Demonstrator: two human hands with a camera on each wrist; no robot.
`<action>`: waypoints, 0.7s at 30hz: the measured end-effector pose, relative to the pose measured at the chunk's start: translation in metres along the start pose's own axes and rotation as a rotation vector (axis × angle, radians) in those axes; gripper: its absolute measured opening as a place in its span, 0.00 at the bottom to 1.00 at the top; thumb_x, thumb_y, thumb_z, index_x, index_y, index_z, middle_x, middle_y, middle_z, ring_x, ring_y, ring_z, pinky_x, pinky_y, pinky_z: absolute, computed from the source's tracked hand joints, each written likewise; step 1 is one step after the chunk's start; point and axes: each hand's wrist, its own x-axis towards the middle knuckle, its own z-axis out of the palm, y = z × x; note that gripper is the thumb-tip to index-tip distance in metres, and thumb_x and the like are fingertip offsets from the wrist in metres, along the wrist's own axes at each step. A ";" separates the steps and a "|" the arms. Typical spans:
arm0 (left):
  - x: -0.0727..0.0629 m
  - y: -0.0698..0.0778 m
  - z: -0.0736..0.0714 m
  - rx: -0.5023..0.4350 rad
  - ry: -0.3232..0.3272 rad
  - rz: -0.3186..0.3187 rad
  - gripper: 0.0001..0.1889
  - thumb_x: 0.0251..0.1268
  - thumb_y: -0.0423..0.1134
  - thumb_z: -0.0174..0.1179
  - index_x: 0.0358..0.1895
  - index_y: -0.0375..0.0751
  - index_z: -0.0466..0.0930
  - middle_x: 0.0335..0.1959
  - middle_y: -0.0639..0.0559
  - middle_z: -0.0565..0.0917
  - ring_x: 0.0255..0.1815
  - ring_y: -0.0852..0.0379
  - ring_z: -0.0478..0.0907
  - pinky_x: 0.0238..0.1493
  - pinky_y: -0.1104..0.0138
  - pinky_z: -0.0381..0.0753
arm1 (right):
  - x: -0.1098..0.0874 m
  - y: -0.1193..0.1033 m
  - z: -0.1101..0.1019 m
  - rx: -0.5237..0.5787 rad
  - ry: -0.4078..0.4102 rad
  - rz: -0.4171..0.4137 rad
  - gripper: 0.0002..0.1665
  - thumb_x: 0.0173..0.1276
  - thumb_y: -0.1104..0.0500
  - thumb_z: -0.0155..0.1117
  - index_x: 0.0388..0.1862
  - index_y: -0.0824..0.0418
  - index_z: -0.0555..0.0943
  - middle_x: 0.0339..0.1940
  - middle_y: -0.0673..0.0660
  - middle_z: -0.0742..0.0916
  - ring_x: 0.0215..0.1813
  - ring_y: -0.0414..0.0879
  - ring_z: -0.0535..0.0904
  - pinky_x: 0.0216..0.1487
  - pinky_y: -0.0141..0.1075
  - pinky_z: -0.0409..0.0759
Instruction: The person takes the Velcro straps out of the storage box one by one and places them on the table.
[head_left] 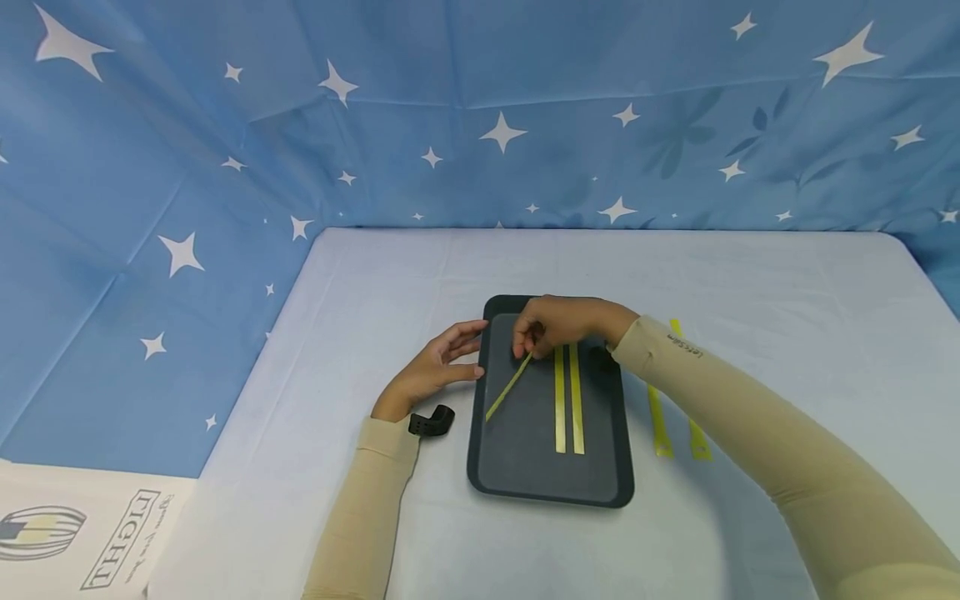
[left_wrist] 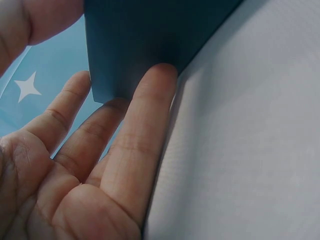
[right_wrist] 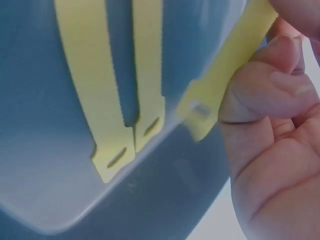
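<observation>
A dark grey tray lies on the white table. My right hand is over its far part and pinches a yellow cable strap, which slants down toward the tray's left side. In the right wrist view, the slotted head of the held strap shows beside the fingers. Two more yellow straps lie lengthwise inside the tray, side by side with a narrow gap. At the tray's left edge, my left hand has its fingers extended; in the left wrist view a fingertip touches the outer wall.
Right of the tray, yellow straps lie on the table, partly hidden under the right forearm. A black device sits at the left wrist. A printed cream sheet or bag is at the lower left. A blue star-patterned cloth hangs behind the table.
</observation>
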 end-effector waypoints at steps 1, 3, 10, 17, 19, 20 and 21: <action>0.000 0.000 0.000 0.002 -0.002 0.006 0.41 0.73 0.26 0.67 0.85 0.33 0.59 0.86 0.36 0.60 0.84 0.34 0.61 0.81 0.41 0.63 | -0.001 0.000 -0.001 0.006 0.011 -0.010 0.09 0.74 0.75 0.67 0.45 0.66 0.91 0.38 0.54 0.89 0.37 0.45 0.80 0.43 0.40 0.81; 0.001 0.001 0.001 0.002 0.003 0.003 0.41 0.72 0.24 0.66 0.85 0.32 0.59 0.85 0.35 0.60 0.84 0.33 0.61 0.79 0.42 0.66 | -0.004 0.000 -0.002 0.010 0.036 -0.029 0.09 0.76 0.73 0.67 0.46 0.66 0.91 0.41 0.56 0.90 0.37 0.46 0.81 0.43 0.40 0.81; 0.001 0.003 0.002 0.019 0.013 -0.005 0.41 0.72 0.23 0.65 0.85 0.33 0.59 0.84 0.34 0.62 0.83 0.33 0.63 0.81 0.41 0.63 | -0.012 -0.004 -0.007 0.080 0.118 -0.067 0.07 0.80 0.70 0.63 0.46 0.70 0.88 0.39 0.63 0.89 0.32 0.46 0.77 0.38 0.39 0.78; 0.000 0.003 0.002 0.013 0.009 -0.014 0.40 0.74 0.26 0.66 0.85 0.34 0.59 0.86 0.36 0.61 0.84 0.34 0.62 0.82 0.42 0.61 | -0.025 -0.009 -0.005 0.178 0.219 -0.091 0.06 0.81 0.69 0.63 0.44 0.71 0.85 0.35 0.63 0.86 0.35 0.64 0.78 0.42 0.45 0.80; 0.000 0.003 0.002 0.011 0.002 -0.016 0.40 0.74 0.27 0.66 0.86 0.35 0.59 0.86 0.36 0.61 0.84 0.35 0.61 0.82 0.42 0.61 | -0.031 -0.011 -0.004 0.229 0.263 -0.086 0.05 0.80 0.70 0.62 0.44 0.71 0.84 0.36 0.64 0.86 0.37 0.68 0.80 0.44 0.48 0.83; -0.001 0.003 0.002 0.009 0.002 -0.019 0.41 0.74 0.27 0.67 0.86 0.36 0.59 0.86 0.37 0.61 0.84 0.35 0.61 0.82 0.42 0.61 | -0.034 -0.012 -0.003 0.258 0.285 -0.081 0.04 0.80 0.70 0.61 0.44 0.71 0.83 0.36 0.64 0.86 0.38 0.68 0.82 0.45 0.50 0.85; -0.001 0.003 0.002 0.008 0.001 -0.022 0.41 0.74 0.27 0.67 0.86 0.36 0.59 0.86 0.37 0.61 0.84 0.36 0.61 0.82 0.42 0.62 | -0.037 -0.013 -0.002 0.282 0.307 -0.074 0.04 0.80 0.70 0.61 0.44 0.71 0.82 0.36 0.63 0.86 0.39 0.68 0.83 0.46 0.51 0.86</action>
